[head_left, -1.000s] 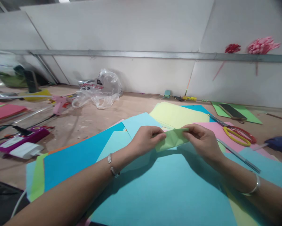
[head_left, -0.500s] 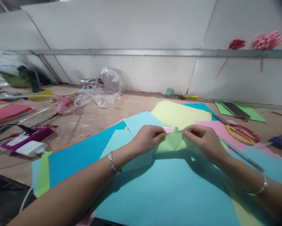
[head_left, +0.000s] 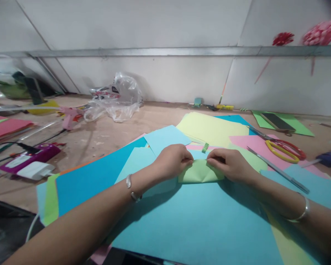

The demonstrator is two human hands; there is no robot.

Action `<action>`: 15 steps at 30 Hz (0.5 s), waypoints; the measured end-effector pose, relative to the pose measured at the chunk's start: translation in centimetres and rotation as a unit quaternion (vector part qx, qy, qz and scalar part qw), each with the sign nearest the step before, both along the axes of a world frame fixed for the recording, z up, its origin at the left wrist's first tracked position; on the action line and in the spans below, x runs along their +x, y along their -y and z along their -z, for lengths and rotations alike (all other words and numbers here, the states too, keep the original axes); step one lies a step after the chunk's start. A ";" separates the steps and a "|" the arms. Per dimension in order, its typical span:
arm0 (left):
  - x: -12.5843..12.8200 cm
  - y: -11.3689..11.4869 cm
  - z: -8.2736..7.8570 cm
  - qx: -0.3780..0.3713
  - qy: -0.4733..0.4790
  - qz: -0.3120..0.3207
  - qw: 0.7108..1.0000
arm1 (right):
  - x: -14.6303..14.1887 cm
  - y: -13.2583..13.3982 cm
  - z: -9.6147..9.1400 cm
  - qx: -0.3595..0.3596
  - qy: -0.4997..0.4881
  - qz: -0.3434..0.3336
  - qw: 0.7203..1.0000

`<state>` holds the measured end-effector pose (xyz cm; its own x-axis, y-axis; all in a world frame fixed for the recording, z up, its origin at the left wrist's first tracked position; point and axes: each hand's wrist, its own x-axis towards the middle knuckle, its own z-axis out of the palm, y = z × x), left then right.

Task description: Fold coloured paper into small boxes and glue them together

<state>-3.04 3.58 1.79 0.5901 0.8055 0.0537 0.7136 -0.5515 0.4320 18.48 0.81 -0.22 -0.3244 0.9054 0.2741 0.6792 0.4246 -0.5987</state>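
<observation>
A small folded piece of light green paper (head_left: 200,173) lies on a large turquoise sheet (head_left: 198,224) in the middle of the table. My left hand (head_left: 172,161) pinches its upper left edge with curled fingers. My right hand (head_left: 228,163) pinches its upper right edge, thumb and fingers pressed together on the paper. Both hands rest low, pressing the paper down onto the sheet. A tiny green pleated scrap (head_left: 205,147) sits just beyond the hands.
Coloured sheets lie spread around: blue (head_left: 85,180), pale yellow (head_left: 212,129), pink (head_left: 250,143). Red-and-yellow scissors (head_left: 284,150) and a metal ruler (head_left: 278,170) lie at the right. A pink glue gun (head_left: 70,117), a plastic bag (head_left: 117,99) and a purple device (head_left: 30,158) sit at the left.
The green paper was held up between both hands and partly unfolded; now it is folded flatter and pressed down on the turquoise sheet. Both hands have come lower and closer together.
</observation>
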 end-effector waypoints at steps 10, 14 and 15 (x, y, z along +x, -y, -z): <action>0.3 -0.3 1.3 -0.016 0.018 -0.010 1.000 | -0.1 0.0 1.5 0.078 0.188 0.000 0.979; 0.5 -0.1 1.1 0.012 -0.009 0.033 0.999 | 0.0 -0.2 1.6 0.060 0.180 -0.004 0.982; 0.5 -0.1 1.1 0.017 -0.015 0.045 0.999 | 0.0 -0.2 1.6 0.059 0.174 -0.004 0.983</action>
<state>-2.55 3.63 0.68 0.6613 0.7477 0.0608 0.6736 -0.6276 0.3904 18.51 1.02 -1.85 -0.4247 0.8706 0.2483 0.8304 0.4839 -0.2762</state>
